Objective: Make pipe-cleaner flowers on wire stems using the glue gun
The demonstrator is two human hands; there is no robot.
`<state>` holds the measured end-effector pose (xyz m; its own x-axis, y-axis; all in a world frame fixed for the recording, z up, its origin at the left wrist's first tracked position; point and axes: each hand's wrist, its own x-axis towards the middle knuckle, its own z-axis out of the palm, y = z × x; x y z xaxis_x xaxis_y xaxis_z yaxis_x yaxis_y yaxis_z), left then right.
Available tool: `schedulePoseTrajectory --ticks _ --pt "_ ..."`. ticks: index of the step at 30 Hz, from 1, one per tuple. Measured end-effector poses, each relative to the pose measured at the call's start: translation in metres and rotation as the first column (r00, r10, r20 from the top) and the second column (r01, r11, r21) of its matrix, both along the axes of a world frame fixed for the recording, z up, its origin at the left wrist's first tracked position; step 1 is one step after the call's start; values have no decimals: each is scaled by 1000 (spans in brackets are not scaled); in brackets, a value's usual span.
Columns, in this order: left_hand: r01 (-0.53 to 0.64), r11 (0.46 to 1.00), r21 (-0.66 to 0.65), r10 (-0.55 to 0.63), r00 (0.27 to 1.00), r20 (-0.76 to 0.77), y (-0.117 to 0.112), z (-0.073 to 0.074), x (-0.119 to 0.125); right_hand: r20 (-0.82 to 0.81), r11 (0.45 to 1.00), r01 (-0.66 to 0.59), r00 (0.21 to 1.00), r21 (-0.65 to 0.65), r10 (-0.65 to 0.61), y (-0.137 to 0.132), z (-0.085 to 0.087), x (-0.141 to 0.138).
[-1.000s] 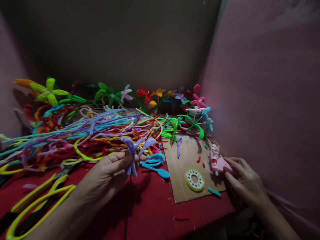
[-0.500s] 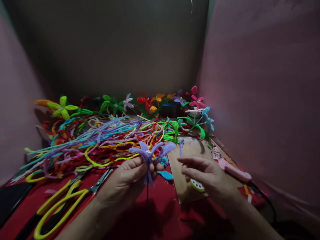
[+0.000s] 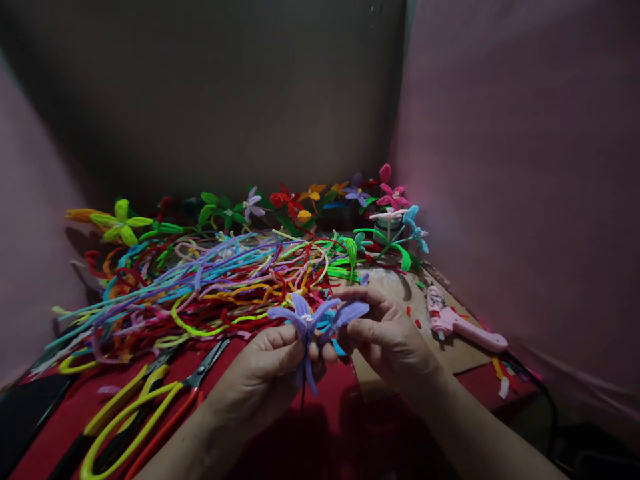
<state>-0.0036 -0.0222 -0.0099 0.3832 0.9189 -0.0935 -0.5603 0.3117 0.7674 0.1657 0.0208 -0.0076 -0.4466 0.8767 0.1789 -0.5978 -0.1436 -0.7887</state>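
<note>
In the head view, my left hand [image 3: 265,370] is closed round the base of a purple pipe-cleaner flower [image 3: 302,315] with pale stamens and a thin dark stem below. To its right spreads a rounded purple petal [image 3: 355,310], pinched between the thumb and fingers of my right hand [image 3: 393,333]. Whether this petal is joined to the flower is hidden by my fingers. Just behind both hands lie light blue pipe-cleaner pieces [image 3: 327,320], partly covered.
A heap of coloured pipe cleaners [image 3: 200,287] fills the left and middle. Scissors [image 3: 135,427] lie front left. A pink glue gun [image 3: 465,327] rests on a board [image 3: 445,357] at right, its cord trailing forward. Finished flowers [image 3: 285,203] line the back.
My right hand has moved left, from beside the flower onto the purple petal, and closed on it. My left hand still holds the flower. The view has shifted slightly.
</note>
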Motion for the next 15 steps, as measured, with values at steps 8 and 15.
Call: schedulePoseTrajectory --ticks 8,15 --pt "-74 997 -3 73 994 -87 1 -2 -3 68 928 237 962 288 -266 3 -1 12" --pt "-99 995 30 103 972 -210 4 1 0 236 887 116 941 447 -242 -1 18 13"
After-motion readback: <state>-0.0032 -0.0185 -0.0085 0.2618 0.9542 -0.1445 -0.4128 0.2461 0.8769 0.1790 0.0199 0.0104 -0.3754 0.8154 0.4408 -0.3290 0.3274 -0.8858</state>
